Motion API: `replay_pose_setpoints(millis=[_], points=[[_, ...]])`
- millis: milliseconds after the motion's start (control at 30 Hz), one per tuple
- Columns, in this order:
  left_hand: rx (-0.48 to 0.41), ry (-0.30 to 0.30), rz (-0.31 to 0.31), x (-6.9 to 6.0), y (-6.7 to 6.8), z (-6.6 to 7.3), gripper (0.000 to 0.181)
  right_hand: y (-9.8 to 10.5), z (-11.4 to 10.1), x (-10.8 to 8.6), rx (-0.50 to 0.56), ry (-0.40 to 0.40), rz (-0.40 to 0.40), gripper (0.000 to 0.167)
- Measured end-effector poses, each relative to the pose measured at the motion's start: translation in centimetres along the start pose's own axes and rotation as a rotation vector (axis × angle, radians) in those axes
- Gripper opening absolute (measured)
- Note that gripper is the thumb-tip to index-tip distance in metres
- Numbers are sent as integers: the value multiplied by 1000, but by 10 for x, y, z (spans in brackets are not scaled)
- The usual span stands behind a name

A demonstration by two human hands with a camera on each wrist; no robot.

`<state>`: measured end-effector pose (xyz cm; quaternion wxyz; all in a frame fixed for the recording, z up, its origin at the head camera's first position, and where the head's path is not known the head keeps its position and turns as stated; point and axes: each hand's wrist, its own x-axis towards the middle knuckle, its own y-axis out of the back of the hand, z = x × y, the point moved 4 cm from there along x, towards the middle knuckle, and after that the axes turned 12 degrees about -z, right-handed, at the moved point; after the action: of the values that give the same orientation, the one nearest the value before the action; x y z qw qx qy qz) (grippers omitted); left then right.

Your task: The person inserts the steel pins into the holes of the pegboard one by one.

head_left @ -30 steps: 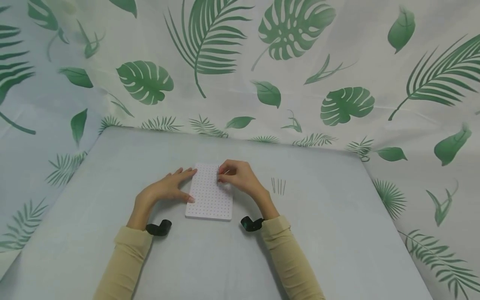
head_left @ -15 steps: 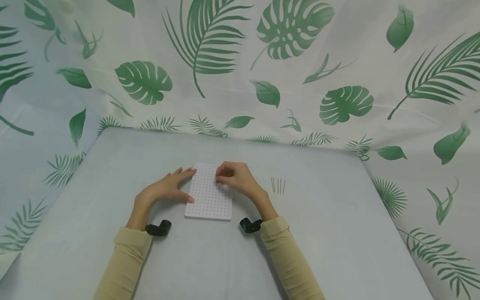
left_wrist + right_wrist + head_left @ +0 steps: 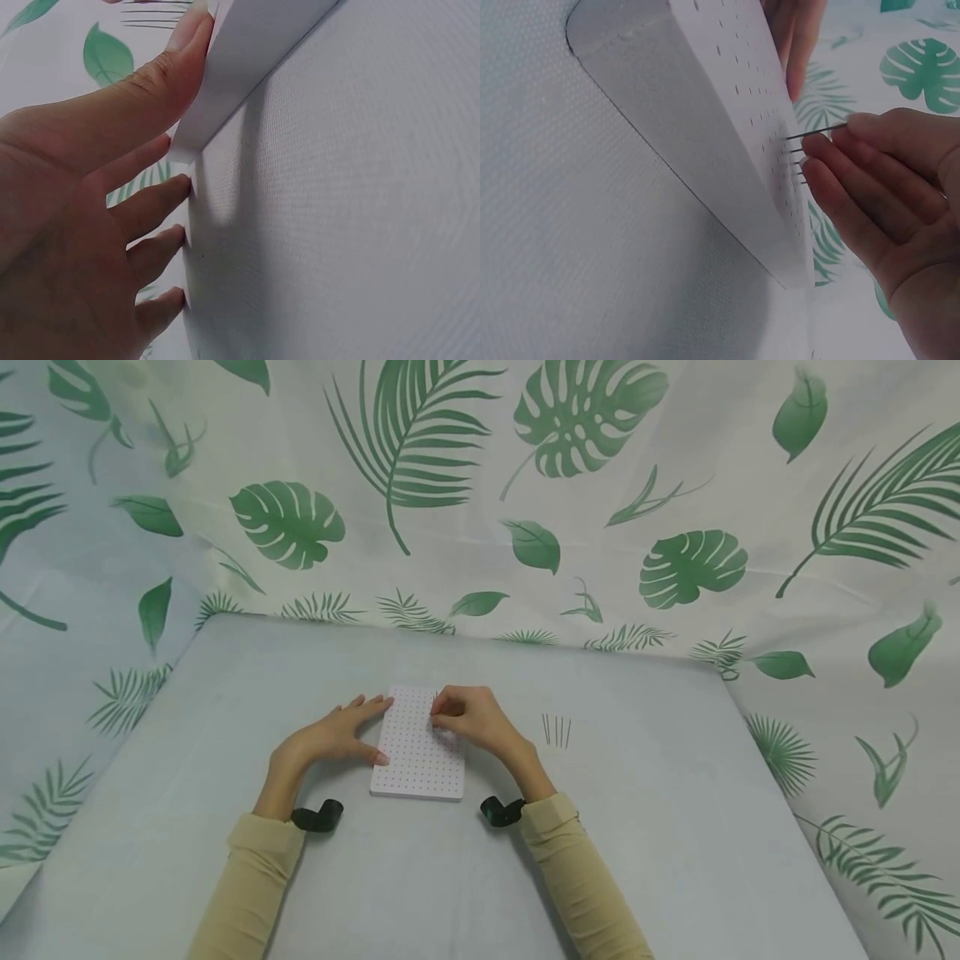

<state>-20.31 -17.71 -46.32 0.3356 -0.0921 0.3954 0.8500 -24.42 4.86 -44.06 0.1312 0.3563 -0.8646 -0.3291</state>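
Note:
A white board with rows of small holes lies flat on the table. Beside its left edge the left hand is spread, with thumb and forefinger touching the edge; in the left wrist view this hand has its thumb against the board's side. Over the board's upper right part, the right hand pinches a thin pin. The right wrist view shows that pin between thumb and forefinger of the right hand, its tip at the board's face. Several other pins stand in the board close by.
Several thin pins lie side by side on the table, right of the right hand. Each wrist wears a black camera. A white cloth with green leaves hangs behind the table and at both sides.
The right hand has moved slightly left and down over the board, still pinching the pin. The left hand has kept its place at the board's edge.

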Motion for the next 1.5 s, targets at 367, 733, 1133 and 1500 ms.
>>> replay_pose_setpoints(millis=[367, 733, 1133, 1500], points=[[9, 8, -5, 2, -1, -1, 97, 0, 2, -2, -10, -35, -11, 5], [9, 7, -4, 1, -1, 1, 97, 6, 8, -11, -35, -29, -30, 7], [10, 4, -2, 0, 0, 1, 99, 21, 19, -29, -92, -54, -13, 7], [18, 4, -3, 1, -1, 0, 100, 31, 30, -44, -130, -82, 6, 9]])
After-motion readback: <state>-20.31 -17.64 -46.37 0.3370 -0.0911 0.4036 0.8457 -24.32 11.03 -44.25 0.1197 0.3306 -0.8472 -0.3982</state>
